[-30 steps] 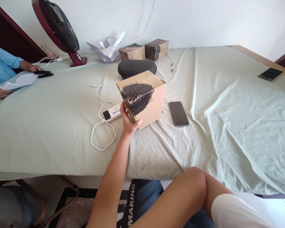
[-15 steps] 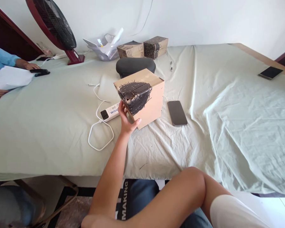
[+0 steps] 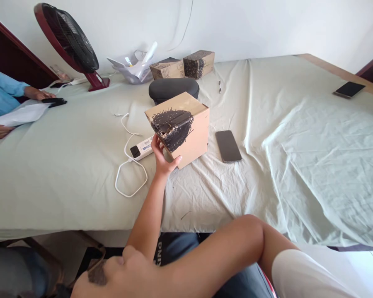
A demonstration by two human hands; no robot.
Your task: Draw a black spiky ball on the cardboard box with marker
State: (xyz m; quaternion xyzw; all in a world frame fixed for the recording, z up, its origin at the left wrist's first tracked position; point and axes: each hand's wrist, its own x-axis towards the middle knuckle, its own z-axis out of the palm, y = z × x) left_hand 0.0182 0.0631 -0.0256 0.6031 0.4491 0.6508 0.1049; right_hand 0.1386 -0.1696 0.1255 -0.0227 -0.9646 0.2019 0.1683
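My left hand grips the lower left edge of a cardboard box, thumb on the front face and fingers on the left side. The box sits tilted on the cloth, its top left corner scribbled over in black. Crossing low in front of me, my right hand has its fingers curled, and the frame's bottom edge cuts part of it off. Whether it holds anything is hidden. A white power strip with a looped white cable lies left of the box. To the right is a dark phone.
Behind the box sit a black case, two scribbled cardboard boxes and a plastic basket. A fan stands back left, near a co-worker's hand and paper. Another phone lies far right; a pen lies behind.
My right hand has come up into view at the bottom left. My left hand keeps its hold on the box. At the left, the co-worker's paper and hands have shifted; the whole view has moved slightly.
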